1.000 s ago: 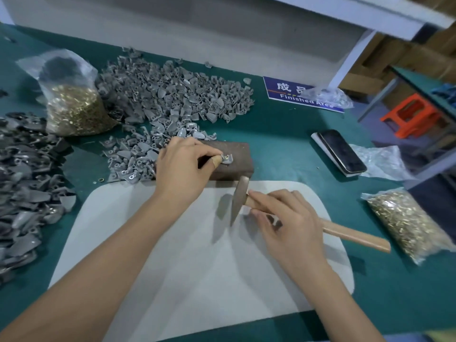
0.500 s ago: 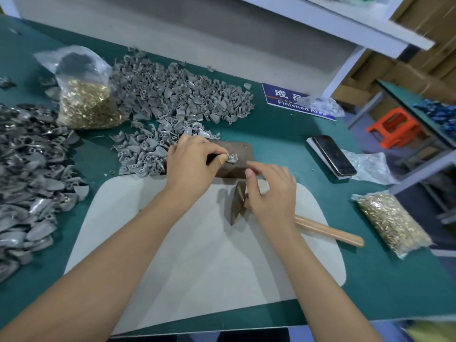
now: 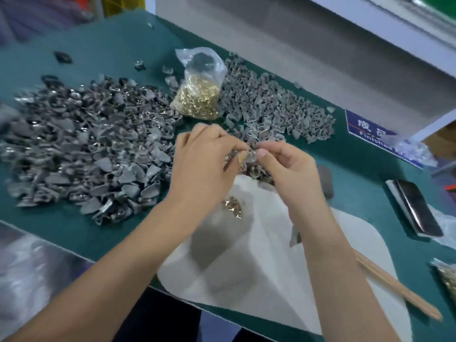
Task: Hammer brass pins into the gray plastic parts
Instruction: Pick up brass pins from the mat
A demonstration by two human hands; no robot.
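My left hand (image 3: 204, 166) and my right hand (image 3: 286, 169) meet above the table, both pinching one small gray plastic part (image 3: 251, 154) between fingertips. A few loose brass pins (image 3: 232, 207) lie on the white mat (image 3: 271, 280) below my hands. The hammer lies on the mat, its wooden handle (image 3: 394, 290) pointing right and its metal head (image 3: 294, 235) mostly hidden by my right forearm. The dark block (image 3: 325, 178) sits just right of my right hand. A bag of brass pins (image 3: 199, 95) stands behind my hands.
A large heap of gray parts (image 3: 86, 149) covers the left of the green table, another heap (image 3: 276, 109) lies at the back. A phone (image 3: 417, 211) rests at the right, a second pin bag (image 3: 447, 277) at the right edge, a blue sign (image 3: 370, 132) behind.
Both hands have lifted off the block and hammer and come together on a gray part. The camera has swung left, showing more of the left heap.
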